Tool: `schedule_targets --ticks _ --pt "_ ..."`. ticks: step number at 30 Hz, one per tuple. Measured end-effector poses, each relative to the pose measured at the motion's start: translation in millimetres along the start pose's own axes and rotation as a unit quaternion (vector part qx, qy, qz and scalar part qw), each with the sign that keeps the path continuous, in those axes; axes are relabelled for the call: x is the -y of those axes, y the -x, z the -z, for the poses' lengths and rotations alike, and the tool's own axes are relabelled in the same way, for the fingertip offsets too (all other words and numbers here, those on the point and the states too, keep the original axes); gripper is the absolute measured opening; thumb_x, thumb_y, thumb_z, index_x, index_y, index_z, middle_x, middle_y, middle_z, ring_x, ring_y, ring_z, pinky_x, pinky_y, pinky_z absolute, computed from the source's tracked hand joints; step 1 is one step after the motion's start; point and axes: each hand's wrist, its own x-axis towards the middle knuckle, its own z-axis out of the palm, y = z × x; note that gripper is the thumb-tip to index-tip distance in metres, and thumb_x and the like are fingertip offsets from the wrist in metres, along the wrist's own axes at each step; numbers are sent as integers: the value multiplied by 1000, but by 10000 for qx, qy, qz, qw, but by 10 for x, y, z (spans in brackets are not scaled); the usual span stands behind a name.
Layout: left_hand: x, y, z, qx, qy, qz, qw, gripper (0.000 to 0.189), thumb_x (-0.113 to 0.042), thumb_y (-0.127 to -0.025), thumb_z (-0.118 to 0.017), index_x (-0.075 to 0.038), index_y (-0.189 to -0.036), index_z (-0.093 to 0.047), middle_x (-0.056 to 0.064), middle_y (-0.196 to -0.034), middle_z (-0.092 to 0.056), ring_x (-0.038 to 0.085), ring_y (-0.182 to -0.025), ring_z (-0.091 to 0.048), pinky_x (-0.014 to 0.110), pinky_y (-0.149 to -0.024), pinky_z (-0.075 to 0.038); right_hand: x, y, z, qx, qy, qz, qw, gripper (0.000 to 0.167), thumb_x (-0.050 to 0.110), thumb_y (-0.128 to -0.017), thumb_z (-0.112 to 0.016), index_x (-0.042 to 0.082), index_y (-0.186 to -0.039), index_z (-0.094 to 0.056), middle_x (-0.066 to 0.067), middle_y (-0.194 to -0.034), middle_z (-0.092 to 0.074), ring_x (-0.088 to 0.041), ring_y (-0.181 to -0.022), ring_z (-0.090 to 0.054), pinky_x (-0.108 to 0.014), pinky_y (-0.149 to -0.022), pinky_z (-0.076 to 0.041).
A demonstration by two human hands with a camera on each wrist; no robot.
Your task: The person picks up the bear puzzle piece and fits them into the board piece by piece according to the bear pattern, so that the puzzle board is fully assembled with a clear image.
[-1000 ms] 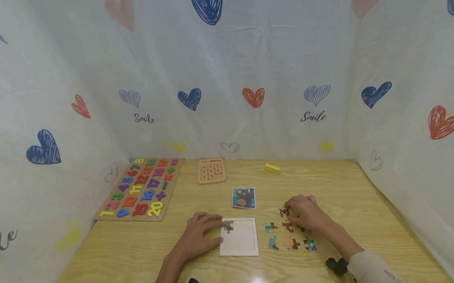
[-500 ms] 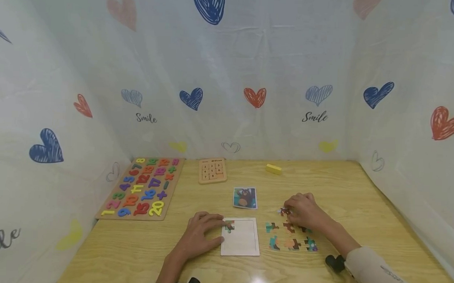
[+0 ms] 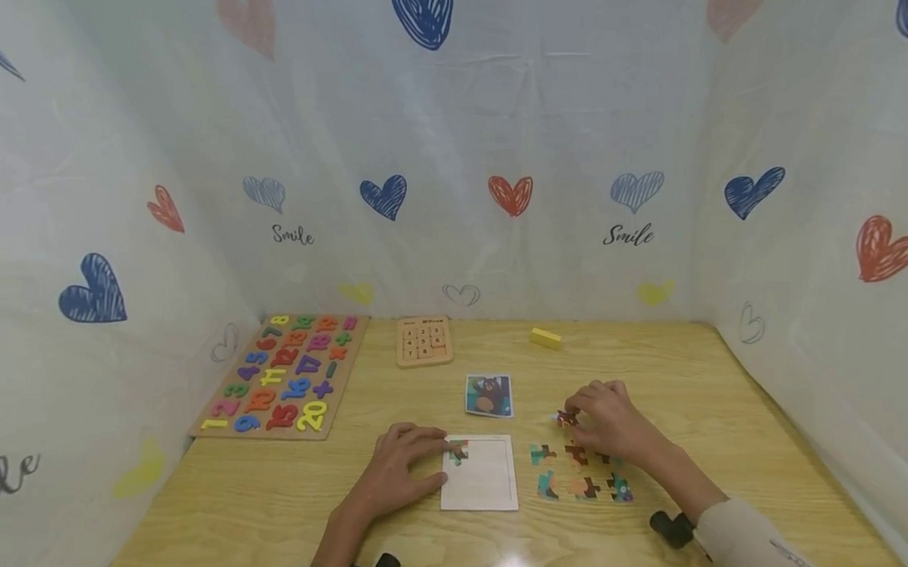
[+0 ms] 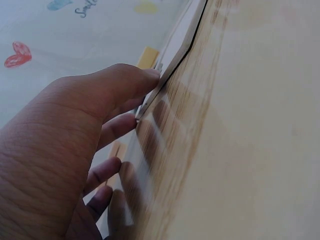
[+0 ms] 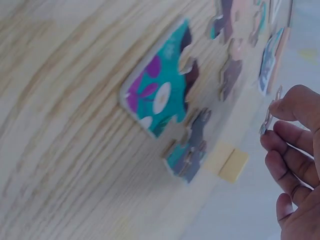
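Head view: 1 pc [image 3: 460, 456] set at 10 o'clock in tray [image 3: 482, 486], 6+ unplaced pcs [image 3: 586, 488] at 3; R hand [image 3: 613, 421] pinches another pc [image 3: 565, 418], L hand [image 3: 396, 472] relaxed.

Sm. curtained-off area, rm type unclear: heart-print sheeting [image 3: 460, 108] on 3 sides, wood-grain tbl [image 3: 639, 357] w/ number bd [image 3: 280, 377].

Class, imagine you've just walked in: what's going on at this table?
Jigsaw work is under way. A person's left hand touches the edge of the white board, which holds one piece in its far left corner. The right hand pinches another piece. Loose pieces lie on the table beside the board.
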Motion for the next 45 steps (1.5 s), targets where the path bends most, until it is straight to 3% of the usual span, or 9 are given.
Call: schedule_targets --ticks 7,16,31,45 --pt "5 -5 2 24 0 16 10000 37 -41 -89 -73 -31 -124 -71 -9 -137 -58 23 -126 -41 56 -99 -32 136 -51 74 152 -293 46 9994 17 9 -78 -79 17 -92 -73 8 -90 -68 -12 -83 -56 -41 -77 -32" --pt "14 0 -5 55 14 4 10000 37 -42 -89 -73 -32 -125 -70 -8 -137 -58 23 -127 -41 57 -99 -32 241 -83 87 20 -274 246 9993 16 10 -77 -80 16 -91 -73 7 -90 -68 -13 -83 -55 -38 -74 -28" --pt "35 -4 -21 65 -100 0 9999 38 -43 -89 -72 -32 -125 -70 -10 -138 -57 23 -127 -41 54 -98 -33 413 -158 38 65 -352 436 9984 16 15 -79 -83 16 -92 -73 6 -92 -68 -16 -89 -58 -44 -80 -35" --pt "43 -8 -19 62 -53 19 10000 38 -43 -89 -73 -34 -125 -70 -11 -137 -58 23 -127 -41 55 -98 -33 587 -243 -13 123 -542 543 9970 14 12 -81 -80 17 -90 -71 8 -90 -67 -15 -89 -57 -42 -79 -34"
